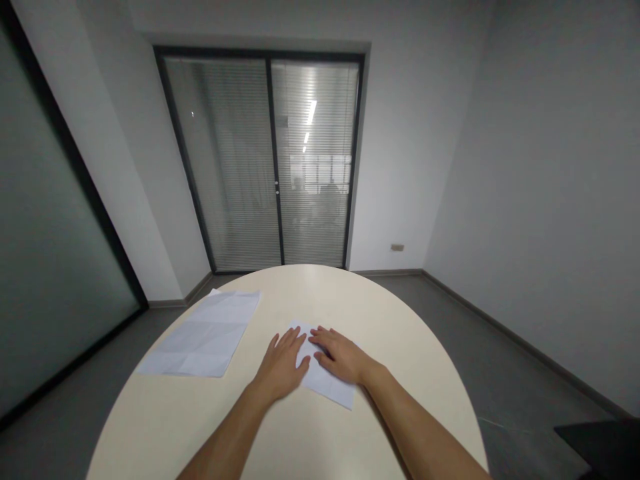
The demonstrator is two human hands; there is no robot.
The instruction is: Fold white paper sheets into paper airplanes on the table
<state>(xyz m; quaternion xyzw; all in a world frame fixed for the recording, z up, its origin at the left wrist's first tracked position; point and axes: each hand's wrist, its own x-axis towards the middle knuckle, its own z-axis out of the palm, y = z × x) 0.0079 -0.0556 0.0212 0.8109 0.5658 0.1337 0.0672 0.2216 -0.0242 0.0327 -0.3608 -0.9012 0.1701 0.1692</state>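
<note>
A small white sheet of paper lies on the round cream table, partly covered by both hands. My left hand rests over its left edge, palm down, with the fingers stretched forward and the thumb apart. On the sheet's right part lies my right hand, also palm down, fingers spread and pointing left. Neither hand grips anything. Whether the sheet is folded cannot be made out, since its middle and upper parts are mostly hidden.
Several larger creased white papers lie stacked at the table's left edge. Beyond the table stands a black-framed glass door with blinds. A dark flat object juts in at the lower right.
</note>
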